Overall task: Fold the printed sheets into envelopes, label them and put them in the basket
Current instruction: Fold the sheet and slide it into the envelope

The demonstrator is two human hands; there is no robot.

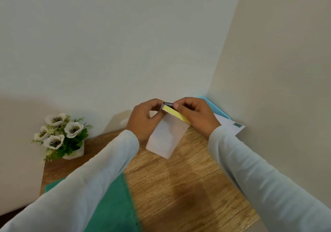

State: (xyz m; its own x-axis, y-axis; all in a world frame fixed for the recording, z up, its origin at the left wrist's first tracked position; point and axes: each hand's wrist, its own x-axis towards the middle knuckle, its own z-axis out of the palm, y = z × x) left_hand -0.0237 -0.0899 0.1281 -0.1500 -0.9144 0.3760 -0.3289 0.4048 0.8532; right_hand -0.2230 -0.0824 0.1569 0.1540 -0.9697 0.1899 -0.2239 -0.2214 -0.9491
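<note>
Sleeves come in from the lower corners, the left sleeve (86,183) from 7 o'clock and the right sleeve (265,176) from 5 o'clock, and meet just above the middle of the view.

Between the hands hangs the white envelope (165,136), held over the bench (188,192) with its long side tilted and its low end pointing toward 6 o'clock. Whether that end touches the wood cannot be told. The left hand (145,119) sits at the envelope's 10 o'clock, its fingers (157,104) curled and pinching the upper edge. The right hand (195,113) is at 2 o'clock, pinching a yellow pad (176,114) that lies across the envelope's top end. A small dark thing (168,104) shows at the pad's far tip, between the two thumbs, too small to make out.

Just behind the right hand, at 2 o'clock in the wall corner, stands the blue basket (213,106), with a second envelope (231,126) leaning out of it, a green mark on its corner.

At 7 o'clock a green cloth (114,205) lies on the bench, partly under the left sleeve. At 9 o'clock, well apart, a white pot of flowers (60,135) stands against the wall.
</note>
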